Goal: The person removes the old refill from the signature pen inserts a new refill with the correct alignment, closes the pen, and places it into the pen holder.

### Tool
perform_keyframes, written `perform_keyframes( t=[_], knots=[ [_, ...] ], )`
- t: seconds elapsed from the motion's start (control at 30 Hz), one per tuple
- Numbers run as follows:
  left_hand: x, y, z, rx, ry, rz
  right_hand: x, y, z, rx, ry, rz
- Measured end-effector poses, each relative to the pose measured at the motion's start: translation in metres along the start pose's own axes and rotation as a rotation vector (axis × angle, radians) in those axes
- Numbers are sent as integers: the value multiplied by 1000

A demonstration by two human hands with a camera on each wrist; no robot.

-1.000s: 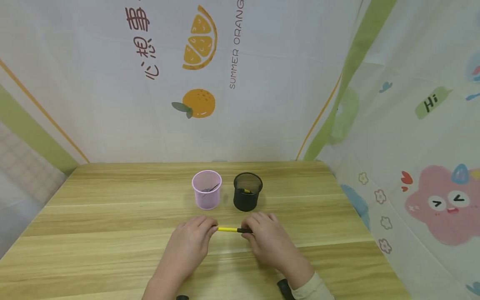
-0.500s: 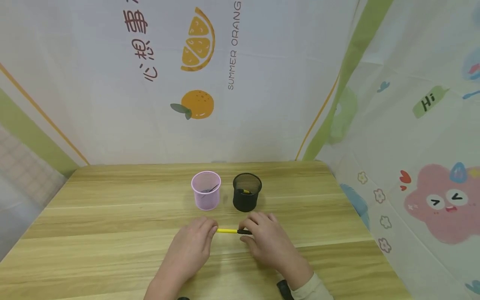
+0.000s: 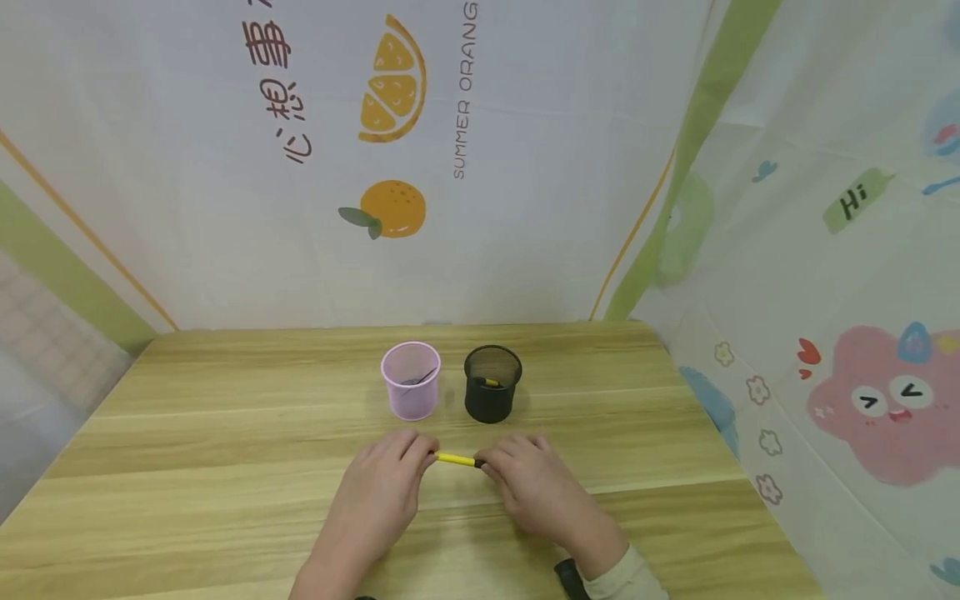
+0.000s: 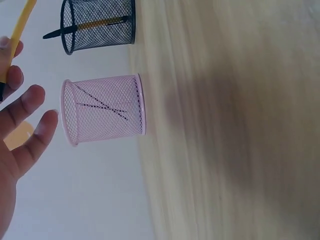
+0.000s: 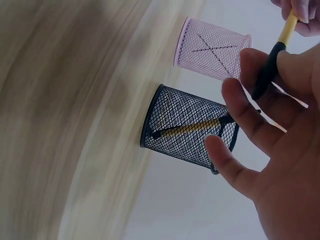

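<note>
Both hands hold one yellow pen [image 3: 456, 459] level over the wooden table, in front of two mesh pen cups. My left hand [image 3: 384, 479] pinches its left end between thumb and fingers. Thumb and fingers of my right hand [image 3: 536, 485] grip its black end [image 5: 268, 71], which they mostly cover in the head view. The other fingers of each hand spread loosely in the wrist views. Beyond the left hand stands the pink mesh cup [image 3: 414, 402], with thin dark sticks crossed inside. Beside it the black mesh cup [image 3: 489, 404] contains a yellow-and-black pen [image 5: 192, 127].
The wooden table [image 3: 225, 433] meets a white printed cloth [image 3: 525, 233] at its back edge. Another patterned cloth [image 3: 787, 283] hangs along the right side. A dark object [image 3: 572, 577] shows by the right sleeve.
The right fingers have closed further over the pen's black end, so less of it shows. The pen's left end has risen slightly with the left hand. The cups stay put.
</note>
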State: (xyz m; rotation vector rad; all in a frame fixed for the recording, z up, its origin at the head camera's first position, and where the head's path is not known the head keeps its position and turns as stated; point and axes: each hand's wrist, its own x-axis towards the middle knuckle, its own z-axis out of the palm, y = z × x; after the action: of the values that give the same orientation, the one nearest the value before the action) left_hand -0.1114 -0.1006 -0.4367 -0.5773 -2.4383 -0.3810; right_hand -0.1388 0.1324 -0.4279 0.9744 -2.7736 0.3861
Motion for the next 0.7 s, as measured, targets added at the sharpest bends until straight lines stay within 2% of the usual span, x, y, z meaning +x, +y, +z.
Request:
perform_keyframes(
  t=[0.2,0.37,0.5,0.7],
  knots=[
    [-3,-2,1,-6,13,35,-1,-1,-1,31,1,14],
    [-3,-5,2,-46,68,73,-2,-2,-3,59,-12,18],
    [-4,-6,1,-41,97,69,-1,-3,-4,59,-17,13],
    [-6,-7,0,-30,89,42,0,-3,-4,46,8,-7]
  ],
)
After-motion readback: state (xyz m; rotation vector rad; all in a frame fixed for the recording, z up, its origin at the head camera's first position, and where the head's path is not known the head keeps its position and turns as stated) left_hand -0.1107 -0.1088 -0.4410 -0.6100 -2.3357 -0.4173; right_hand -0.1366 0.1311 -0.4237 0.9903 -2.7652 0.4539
